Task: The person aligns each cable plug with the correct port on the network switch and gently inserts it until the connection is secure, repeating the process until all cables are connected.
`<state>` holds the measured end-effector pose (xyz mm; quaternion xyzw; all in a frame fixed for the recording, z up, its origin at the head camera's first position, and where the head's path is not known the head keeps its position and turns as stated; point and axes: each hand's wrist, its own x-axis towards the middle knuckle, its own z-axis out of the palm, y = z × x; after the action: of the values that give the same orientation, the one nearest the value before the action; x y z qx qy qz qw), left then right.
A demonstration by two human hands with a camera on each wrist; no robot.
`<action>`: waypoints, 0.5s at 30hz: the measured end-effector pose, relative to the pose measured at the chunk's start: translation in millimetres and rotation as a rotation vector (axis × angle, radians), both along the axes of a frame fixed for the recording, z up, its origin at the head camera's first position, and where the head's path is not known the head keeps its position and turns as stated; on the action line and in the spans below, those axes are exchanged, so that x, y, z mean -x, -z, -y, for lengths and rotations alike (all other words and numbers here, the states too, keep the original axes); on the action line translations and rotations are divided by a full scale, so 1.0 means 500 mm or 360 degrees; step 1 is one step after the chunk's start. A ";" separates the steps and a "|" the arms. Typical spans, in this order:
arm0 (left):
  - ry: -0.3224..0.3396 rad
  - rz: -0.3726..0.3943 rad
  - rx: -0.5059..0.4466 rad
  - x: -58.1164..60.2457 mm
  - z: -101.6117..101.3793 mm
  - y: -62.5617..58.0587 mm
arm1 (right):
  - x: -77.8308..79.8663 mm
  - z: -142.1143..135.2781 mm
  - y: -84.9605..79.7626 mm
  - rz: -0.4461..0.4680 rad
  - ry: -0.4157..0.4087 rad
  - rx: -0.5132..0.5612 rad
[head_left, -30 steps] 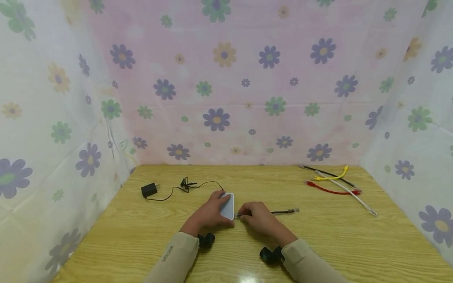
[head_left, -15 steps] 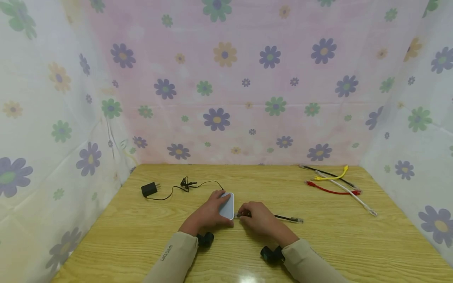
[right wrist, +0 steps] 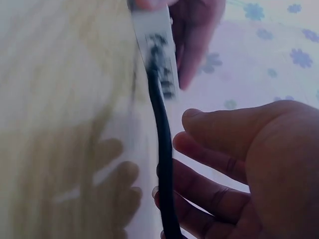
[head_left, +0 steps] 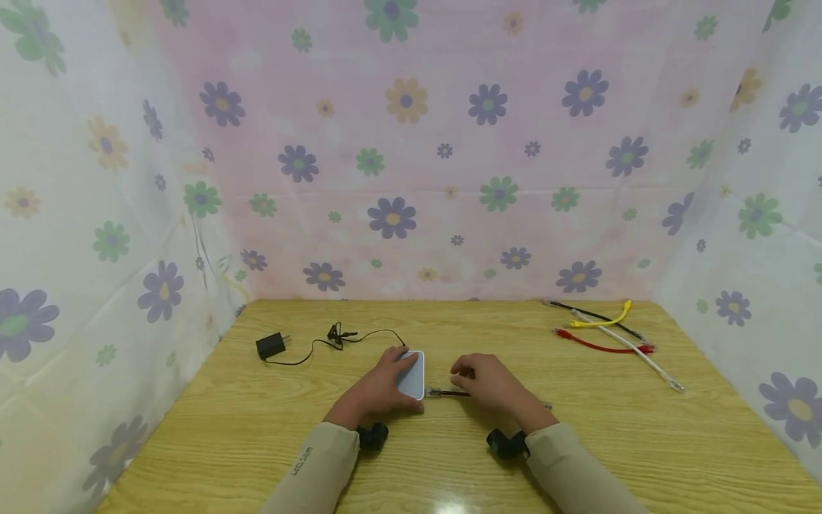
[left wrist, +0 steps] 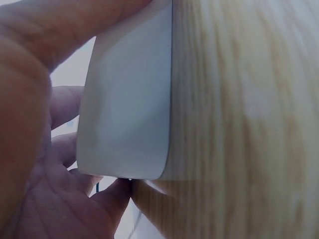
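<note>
Looking along a black cable now, straight to a white box with a row of dark ports (too blurred right at the join to judge the fit)! Seeing the left hand there at the far end, with fingers against the box. Nearer, catching the right hand, loosely bent, with fingertips passing behind the cable, too close to call for contact. Spotting finger shadows on the wood surface, with floral cloth beyond.

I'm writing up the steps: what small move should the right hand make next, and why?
Perhaps reach for the red cable: the right hand pinches nothing, the black cable beside it seems plugged into the white box, though blur hides how deeply, and the left hand grips the box.
</note>
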<state>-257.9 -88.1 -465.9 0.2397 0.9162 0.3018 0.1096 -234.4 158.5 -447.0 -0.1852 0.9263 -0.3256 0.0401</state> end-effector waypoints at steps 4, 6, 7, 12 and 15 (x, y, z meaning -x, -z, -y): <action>-0.0008 0.0003 -0.0007 -0.002 0.000 -0.002 | 0.011 -0.017 -0.009 -0.0007 0.0099 0.0006; -0.0005 -0.0009 -0.0006 -0.002 0.001 -0.003 | 0.018 -0.027 -0.011 -0.0035 0.0147 -0.0015; -0.0002 -0.0013 -0.0009 -0.002 0.001 -0.003 | 0.021 -0.032 -0.012 -0.0048 0.0165 -0.0027; 0.0014 -0.0022 -0.0016 -0.004 0.002 -0.005 | 0.035 -0.065 -0.010 -0.0093 0.0241 -0.0074; 0.0020 -0.0016 -0.0017 -0.004 0.003 -0.003 | 0.042 -0.087 -0.009 -0.0112 0.0266 -0.0081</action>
<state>-256.0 -89.4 -464.2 0.2476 0.9136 0.3047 0.1056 -255.3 202.2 -442.5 -0.1175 0.9474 -0.2974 -0.0151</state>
